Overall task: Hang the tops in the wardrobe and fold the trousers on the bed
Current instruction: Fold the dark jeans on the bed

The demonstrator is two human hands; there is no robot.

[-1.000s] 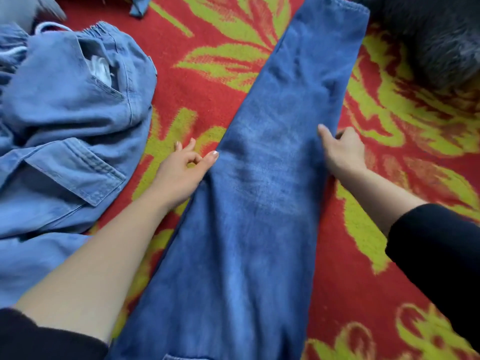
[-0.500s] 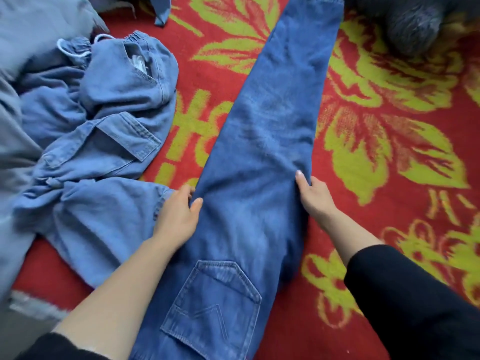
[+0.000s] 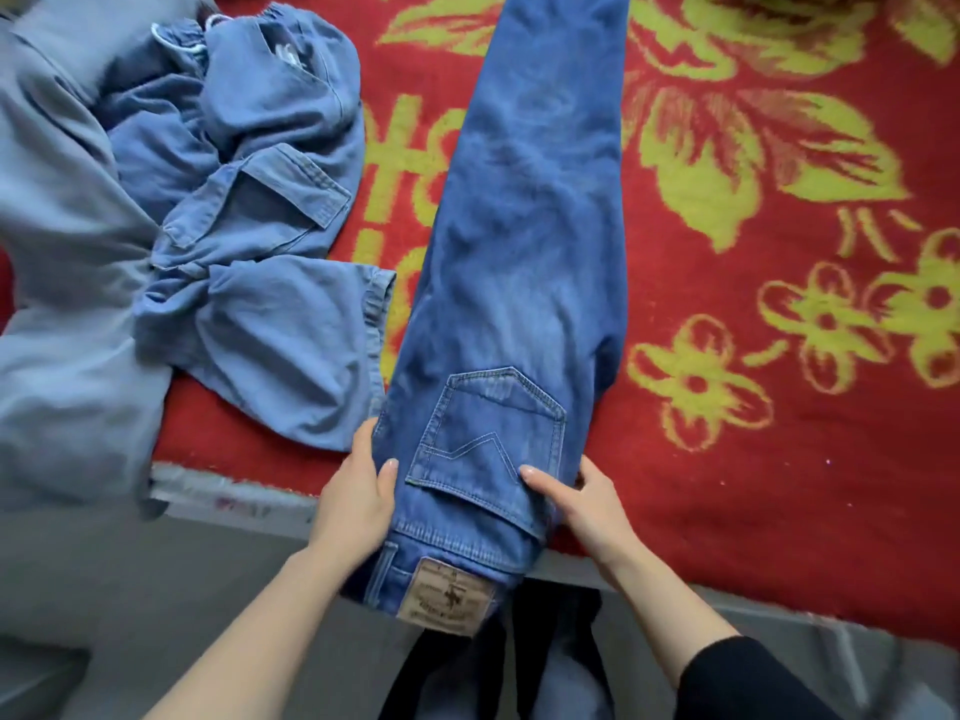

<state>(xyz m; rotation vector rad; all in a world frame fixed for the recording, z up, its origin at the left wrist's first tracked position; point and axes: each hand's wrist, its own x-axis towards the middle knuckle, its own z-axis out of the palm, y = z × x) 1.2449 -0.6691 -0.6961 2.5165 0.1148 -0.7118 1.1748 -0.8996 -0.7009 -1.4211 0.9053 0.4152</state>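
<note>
Head view: left hand (image 3: 358, 504) and right hand (image 3: 587, 506) grip jeans (image 3: 519, 226) edges.

A thick, fuzzy red blanket (image 3: 831, 485) patterned with large yellow-green leaves and flowers (image 3: 696, 381) is spread flat and fills most of the view. Along the near side the blanket ends in a straight edge, and below it shows a narrow pale grey strip of the bed (image 3: 218, 491), faintly marked with reddish smudges. Beneath that strip lies a plain grey floor (image 3: 156, 589), blurred toward the bottom of the view, and the light over everything is soft and even, with only faint shadows on the blanket and no bright patches.
</note>
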